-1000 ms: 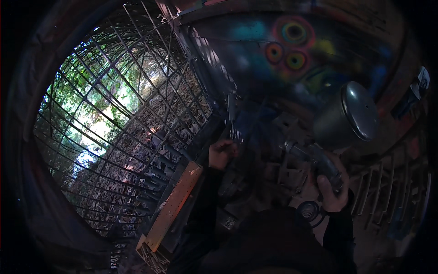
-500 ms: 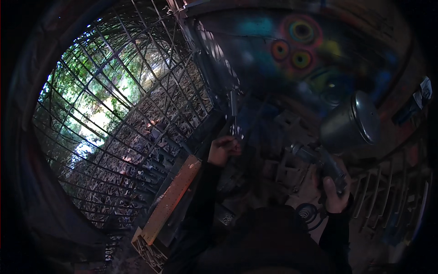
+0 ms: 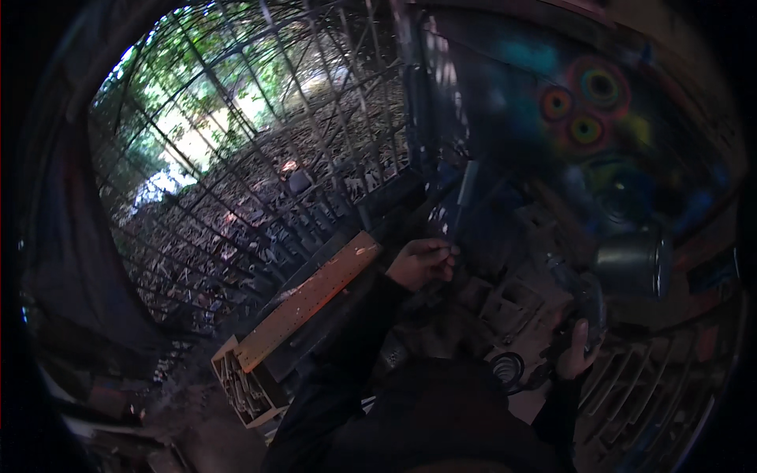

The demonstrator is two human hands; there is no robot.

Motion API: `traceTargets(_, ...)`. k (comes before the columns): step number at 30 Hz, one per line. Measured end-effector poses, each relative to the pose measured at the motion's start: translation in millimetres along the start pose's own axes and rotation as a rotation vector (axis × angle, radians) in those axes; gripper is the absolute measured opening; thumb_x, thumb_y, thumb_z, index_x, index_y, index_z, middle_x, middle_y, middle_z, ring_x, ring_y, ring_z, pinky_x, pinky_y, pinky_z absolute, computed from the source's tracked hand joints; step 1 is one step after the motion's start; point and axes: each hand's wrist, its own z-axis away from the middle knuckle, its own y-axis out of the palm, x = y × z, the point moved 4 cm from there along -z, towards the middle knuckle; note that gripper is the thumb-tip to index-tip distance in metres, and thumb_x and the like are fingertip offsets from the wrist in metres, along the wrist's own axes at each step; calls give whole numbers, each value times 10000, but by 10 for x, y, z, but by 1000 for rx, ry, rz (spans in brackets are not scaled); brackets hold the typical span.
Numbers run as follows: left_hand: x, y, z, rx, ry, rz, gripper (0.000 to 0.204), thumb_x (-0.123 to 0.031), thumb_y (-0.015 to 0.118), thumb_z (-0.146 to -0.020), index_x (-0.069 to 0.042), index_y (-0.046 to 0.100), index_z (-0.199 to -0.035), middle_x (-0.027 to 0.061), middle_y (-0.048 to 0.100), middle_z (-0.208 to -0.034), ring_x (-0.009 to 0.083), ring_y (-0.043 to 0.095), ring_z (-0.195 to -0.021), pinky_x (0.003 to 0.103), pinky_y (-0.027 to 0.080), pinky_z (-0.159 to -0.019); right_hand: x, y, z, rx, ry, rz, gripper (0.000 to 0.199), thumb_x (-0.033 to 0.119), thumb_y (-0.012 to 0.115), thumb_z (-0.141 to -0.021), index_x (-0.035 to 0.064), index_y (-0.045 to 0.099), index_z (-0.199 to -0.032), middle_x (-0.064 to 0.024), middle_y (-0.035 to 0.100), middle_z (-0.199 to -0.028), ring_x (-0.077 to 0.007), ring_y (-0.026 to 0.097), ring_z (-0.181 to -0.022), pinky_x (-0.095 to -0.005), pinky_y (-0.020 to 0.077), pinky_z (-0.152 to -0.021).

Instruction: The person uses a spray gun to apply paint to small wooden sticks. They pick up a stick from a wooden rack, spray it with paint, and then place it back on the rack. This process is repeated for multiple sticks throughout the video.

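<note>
Wire fence: seen far to the left of both hands, with green trees and bright light behind it.
Box of metal bits: found low down, to the left of the left hand and well away from it.
Orange board: laid at a slant just left of the left hand, with its low end over the box.
Left hand: closed. Its fingers are curled around the bottom of a thin dark tool.
Thin tool: held by the left hand. It is pointed up and a little to the right from the fist. What kind of tool it is cannot be told, as the spot is too dark.
Metal block: a lumpy grey machine part, seen between the two hands.
Coil: a small round ring shape, seen just left of the right hand, low down.
Right hand: wrapped around a dark rounded thing. The thumb is seen on its side.
Dark rounded thing: gripped by the right hand. Its shape is too blurred to be named.
Shiny can: seen just above the right hand, lying on its side.
Painted wall: seen far above both hands, with bright rings painted on it.
</note>
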Motion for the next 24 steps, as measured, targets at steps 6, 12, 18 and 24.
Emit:
traceTargets(6, 12, 129, 758, 20, 162, 35, 174, -64, 545, -884, 9, 561, -1041, 72, 610, -860, 183, 640, -773, 314, 535, -686, -483, 77, 87, 290, 186, 10, 276, 119, 542, -901, -46, 493, -1117, -116, 583, -950, -163, 585, -650, -254, 468, -544)
traceTargets(12, -33, -409, 1856, -340, 382, -60, 137, 10, 529, -872, 17, 545, -1008, 106, 614, -887, 200, 642, -802, 313, 544, -716, -1173, 7, 446, 290, 277, 160, 329, 235, 523, -926, -28, 516, -1123, -94, 600, -896, -181, 603, -580, -246, 458, -428)
traceTargets(18, -29, -1556, 3020, -950, 566, -228, 47, 31, 549, -850, 9, 553, -892, 81, 610, -825, 165, 615, -778, 287, 518, -715, -1199, 153, 568, 306, 342, 186, 365, 239, 566, -899, -58, 498, -1101, -145, 587, -895, -213, 608, -547, -276, 485, -401)
traceTargets(24, 241, -2600, 3669, -1356, 473, -639, 52, -4, 612, -811, -16, 566, -789, 31, 623, -774, 103, 581, -753, 254, 466, -715, -1103, 438, 837, 370, 346, 162, 365, 210, 580, -893, -36, 478, -1141, -131, 583, -940, -185, 602, -620, -269, 502, -429)
